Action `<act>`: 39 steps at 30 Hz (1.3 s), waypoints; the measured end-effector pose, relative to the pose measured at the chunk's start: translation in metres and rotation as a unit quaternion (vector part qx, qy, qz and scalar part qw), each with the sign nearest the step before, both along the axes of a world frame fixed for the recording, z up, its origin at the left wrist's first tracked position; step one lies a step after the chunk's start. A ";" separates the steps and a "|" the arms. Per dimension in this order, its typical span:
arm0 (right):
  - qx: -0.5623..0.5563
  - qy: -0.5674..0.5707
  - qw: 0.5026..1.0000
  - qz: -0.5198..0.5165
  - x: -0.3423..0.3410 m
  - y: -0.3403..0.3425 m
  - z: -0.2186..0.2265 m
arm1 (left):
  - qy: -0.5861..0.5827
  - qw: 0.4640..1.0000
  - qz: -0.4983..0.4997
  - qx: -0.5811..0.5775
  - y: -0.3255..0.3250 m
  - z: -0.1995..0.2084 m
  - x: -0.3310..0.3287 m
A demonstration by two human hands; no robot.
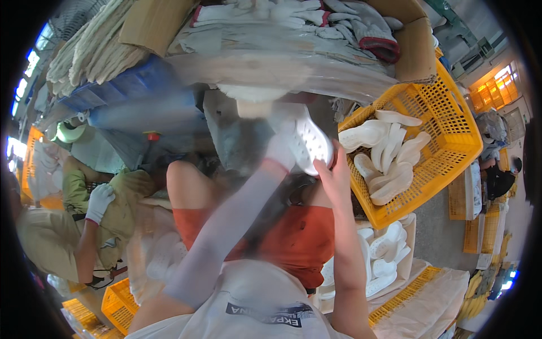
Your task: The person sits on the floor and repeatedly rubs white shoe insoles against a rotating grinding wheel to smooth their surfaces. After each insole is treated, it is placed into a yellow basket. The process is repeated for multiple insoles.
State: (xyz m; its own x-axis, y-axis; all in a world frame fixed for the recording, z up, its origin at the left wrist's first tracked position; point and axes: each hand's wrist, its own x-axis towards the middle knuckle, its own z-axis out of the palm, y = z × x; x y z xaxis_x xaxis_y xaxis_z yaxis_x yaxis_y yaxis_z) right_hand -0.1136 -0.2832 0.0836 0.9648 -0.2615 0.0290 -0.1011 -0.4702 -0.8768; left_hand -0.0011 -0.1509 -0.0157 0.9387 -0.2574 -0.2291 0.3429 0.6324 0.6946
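A white perforated shoe sole (309,141) is held up in front of me between both hands. My left hand (280,151), in a white glove with a pale sleeve over the forearm, grips its left side and is motion-blurred. My bare right hand (335,179) holds the sole's lower right edge with the fingers curled against it. Below the hands are my knees and orange shorts (293,237).
A yellow plastic basket (446,130) with several white soles stands at the right; more soles lie in a pale tray (389,248) below it. Gloves and cloth fill a cardboard box (339,28) above. A seated person with a white glove (99,200) is at the left.
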 end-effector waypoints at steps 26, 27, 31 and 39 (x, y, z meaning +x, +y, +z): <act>-0.032 0.007 0.997 0.064 0.101 0.043 -0.008 | -0.175 0.956 -0.016 0.235 0.053 -0.001 0.026; -0.007 0.059 0.997 0.053 0.085 0.036 0.002 | -0.185 0.950 -0.013 0.250 0.043 -0.008 0.032; -0.058 0.002 0.996 -0.062 0.028 0.029 0.027 | -0.171 0.927 0.024 0.332 0.006 -0.038 0.051; -0.089 -0.036 0.988 -0.122 0.018 0.061 0.030 | -0.051 0.976 0.039 0.207 0.001 -0.039 0.058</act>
State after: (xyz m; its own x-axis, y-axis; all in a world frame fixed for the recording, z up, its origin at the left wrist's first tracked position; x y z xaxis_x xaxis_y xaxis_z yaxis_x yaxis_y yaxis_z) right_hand -0.0952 -0.2225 0.1134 0.8671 -0.4710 0.1625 -0.1703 -0.5867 -0.7917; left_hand 0.0567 -0.1496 -0.0550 0.9750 -0.0902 -0.2032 0.2214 0.3119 0.9240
